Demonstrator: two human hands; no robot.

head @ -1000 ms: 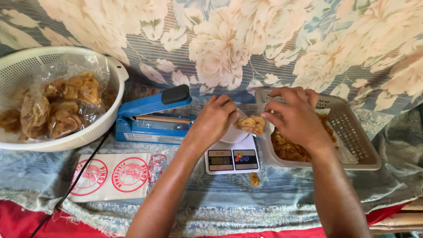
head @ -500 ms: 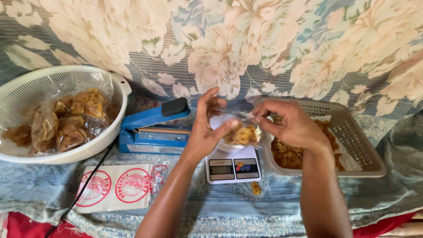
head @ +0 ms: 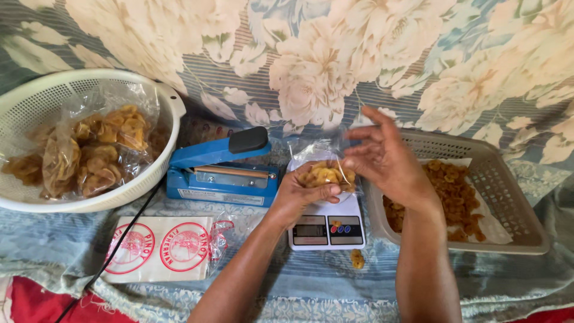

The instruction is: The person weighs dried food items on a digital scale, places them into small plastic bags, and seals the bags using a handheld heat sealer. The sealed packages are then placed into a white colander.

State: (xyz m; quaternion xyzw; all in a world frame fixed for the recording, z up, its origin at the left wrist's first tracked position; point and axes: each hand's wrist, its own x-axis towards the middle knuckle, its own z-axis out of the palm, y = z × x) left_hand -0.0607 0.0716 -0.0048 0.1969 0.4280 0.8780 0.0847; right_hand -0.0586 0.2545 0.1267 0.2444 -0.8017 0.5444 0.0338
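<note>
Two hands: both work one small clear bag of chips point(head: 326, 173), held just above the white digital scale point(head: 326, 224).
Left hand point(head: 305, 191): cupped under the bag, thumb and fingers closed around its filled bottom.
Right hand point(head: 382, 158): fingers pinched on the bag's open top film, the outer fingers spread loose.
Step in hand: by my reading, a filled and weighed portion is being gathered at the mouth, ready for closing.
Next move calls for: as I judge it, keeping the mouth flat and free of chips, and a short carry leftward to the blue heat sealer point(head: 221, 170), whose black-handled arm stands raised.
Edges, right: the grey tray point(head: 520, 197) of loose chips sits touching the scale's side, its near wall right under the right wrist.
Edges, left: the sealer stands just beside the scale; beyond it the white colander point(head: 170, 107) holds filled bags.
Edges, front: a stack of printed bags point(head: 161, 248) lies near the left forearm, and a black cord point(head: 119, 248) runs across its corner.
Stray piece: one chip point(head: 357, 258) lies on the cloth just in front of the scale.
Open room: the clearest space is the floral cloth point(head: 299, 287) between the forearms, and above the scale.
</note>
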